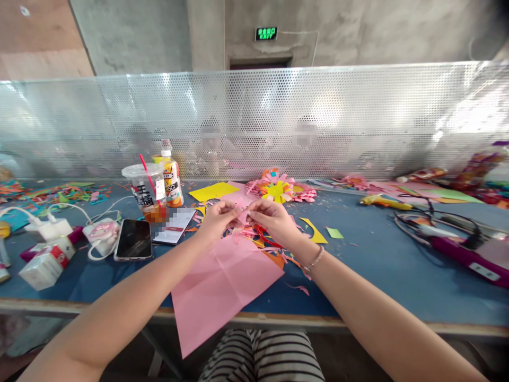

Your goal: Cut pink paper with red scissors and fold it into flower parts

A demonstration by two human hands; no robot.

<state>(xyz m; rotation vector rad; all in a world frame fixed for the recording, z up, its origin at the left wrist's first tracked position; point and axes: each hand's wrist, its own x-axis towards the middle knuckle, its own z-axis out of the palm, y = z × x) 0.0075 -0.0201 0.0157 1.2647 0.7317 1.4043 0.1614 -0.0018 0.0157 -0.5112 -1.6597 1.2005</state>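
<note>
Both of our hands are meeting above the middle of the blue table (377,265): our left hand (217,220) and our right hand (272,220) are each pinching one small pink paper piece (241,213) between thumb and fingertips, holding it just off the surface between them. Our right wrist is wearing a thin bracelet (316,260). Directly beneath the hands a large creased pink paper sheet (222,286) is lying flat, its lower corner hanging over the near table edge, and thin pink and orange paper strips (264,245) are lying scattered on and beside its upper edge. Just beyond our fingers a yellow sheet (212,191) is lying flat, and past it a pink and yellow paper flower (278,189) is resting near the perforated metal screen (358,116). To the left we are seeing a dark smartphone (133,240) lying face up, a plastic cup with a red straw (145,192) and an orange drink bottle (172,180) standing just behind it, with white chargers and cables (51,229) further left. To the right a yellow triangle of paper (314,232) and a small green scrap (334,233) are lying near our right forearm, and well apart from them a glue gun (379,201) and black cables (433,223) are resting.
</note>
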